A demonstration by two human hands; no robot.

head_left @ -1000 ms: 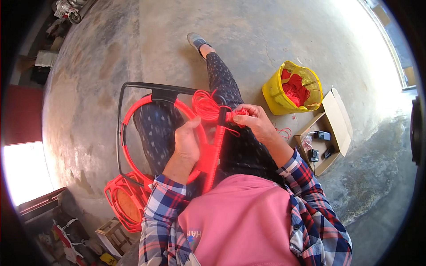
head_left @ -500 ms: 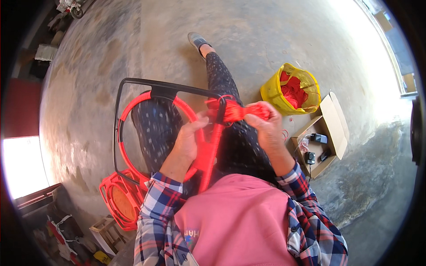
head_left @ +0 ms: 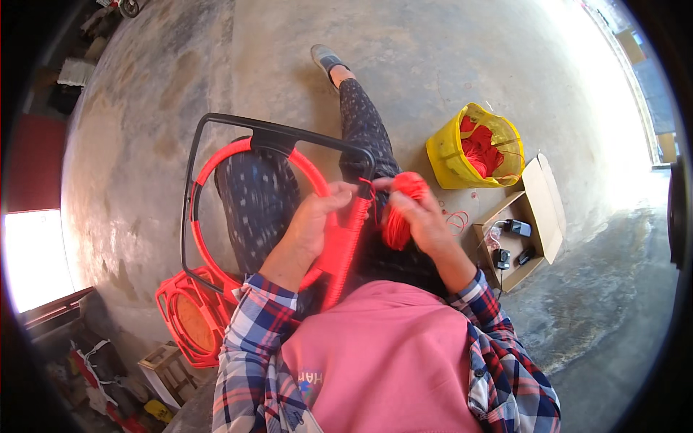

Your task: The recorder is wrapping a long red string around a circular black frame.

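Across my lap lies a black frame with a ring inside it, much of it wound in red cord. My left hand is closed around the frame's red-wound right part, below the corner. In my right hand, a bundle of red cord is held just right of that side bar. Red strands cross the bar near its top corner and seem to lead toward the bundle. Some right-hand fingers are blurred or hidden behind the cord.
A yellow basket holding red cord stands on the floor to the right. Beside it, an open cardboard box contains small cameras. Red-wound frames lean at my left, near a wooden stool.
The cord bundle has swung from lying sideways against the bar to hanging upright, slightly apart from it. My right hand has turned and moved a little lower; my left hand keeps its grip.
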